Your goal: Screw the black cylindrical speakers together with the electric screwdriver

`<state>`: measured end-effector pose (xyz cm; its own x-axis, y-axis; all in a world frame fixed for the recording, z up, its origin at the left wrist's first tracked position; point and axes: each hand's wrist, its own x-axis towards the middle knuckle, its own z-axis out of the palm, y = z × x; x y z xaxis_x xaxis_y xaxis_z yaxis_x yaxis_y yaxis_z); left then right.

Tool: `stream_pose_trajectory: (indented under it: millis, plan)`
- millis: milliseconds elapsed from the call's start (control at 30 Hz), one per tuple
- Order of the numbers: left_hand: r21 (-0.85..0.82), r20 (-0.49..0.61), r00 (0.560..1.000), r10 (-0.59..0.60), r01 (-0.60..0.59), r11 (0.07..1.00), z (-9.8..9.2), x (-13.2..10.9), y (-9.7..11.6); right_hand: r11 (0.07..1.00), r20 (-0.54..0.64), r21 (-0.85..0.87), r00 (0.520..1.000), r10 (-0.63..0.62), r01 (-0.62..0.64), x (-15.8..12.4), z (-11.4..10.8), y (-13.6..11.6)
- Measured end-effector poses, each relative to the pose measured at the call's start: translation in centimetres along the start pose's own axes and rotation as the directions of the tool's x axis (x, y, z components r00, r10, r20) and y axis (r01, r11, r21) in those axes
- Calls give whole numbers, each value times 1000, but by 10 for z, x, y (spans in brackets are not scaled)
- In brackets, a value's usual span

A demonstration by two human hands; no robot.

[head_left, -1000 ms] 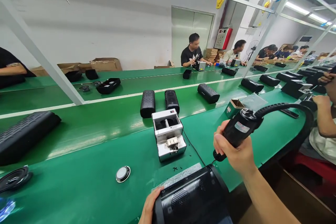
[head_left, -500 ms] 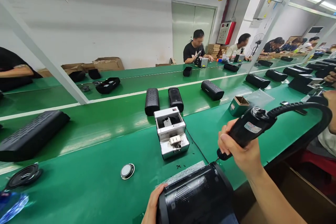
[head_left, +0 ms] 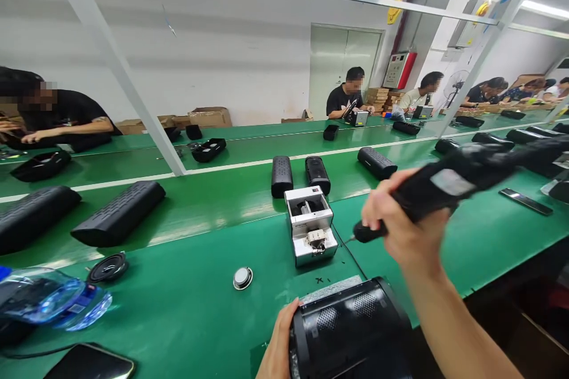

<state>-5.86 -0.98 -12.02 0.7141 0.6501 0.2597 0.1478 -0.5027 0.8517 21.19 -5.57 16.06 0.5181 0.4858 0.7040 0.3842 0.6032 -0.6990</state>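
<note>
My right hand [head_left: 404,225] is wrapped around a black electric screwdriver [head_left: 427,189], blurred by motion. Its thin bit points left and hangs in the air above the bench. My left hand [head_left: 281,340] grips the left end of a black speaker housing [head_left: 351,331] with perforated patches, lying at the bench's front edge; part of that hand is hidden below the frame. Just beyond the housing stands a silver screw feeder [head_left: 311,228]. To its left lies a small round silver speaker driver [head_left: 242,278].
On the left are a water bottle [head_left: 57,302], a black round speaker [head_left: 107,267] and a phone [head_left: 91,362]. Black housings [head_left: 118,213] rest along the green belt. Another phone [head_left: 527,201] lies at the right. A slanted white post [head_left: 115,65] rises beyond; co-workers sit across the line.
My right hand has lifted the screwdriver, so its bit has left the housing's far right corner. The view has turned left, bringing the bottle, a phone and a co-worker further into sight.
</note>
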Motion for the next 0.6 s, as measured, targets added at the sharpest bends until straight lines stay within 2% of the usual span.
stream_pose_trajectory:
  millis: [100, 200, 433, 500, 600]
  plan:
    - [10, -6, 1000, 17, -17, 1000, 2, 1, 1, 999, 28, 6, 999, 42, -42, 7, 35, 24]
    - [21, -13, 1000, 14, -13, 1000, 4, 1, 2, 996, 26, -14, 996, 84, -84, 11, 53, 47]
    - [14, 19, 998, -65, 65, 998, 6, 4, -13, 984, -22, -66, 987, 161, -162, 17, 58, 70]
    - [9, 48, 997, -65, 65, 998, 7, 5, -18, 982, -10, -67, 984, 178, -178, 16, 58, 72]
    - [15, 27, 997, -67, 66, 998, 9, 4, -17, 979, 30, -57, 980, 198, -196, 12, 56, 70]
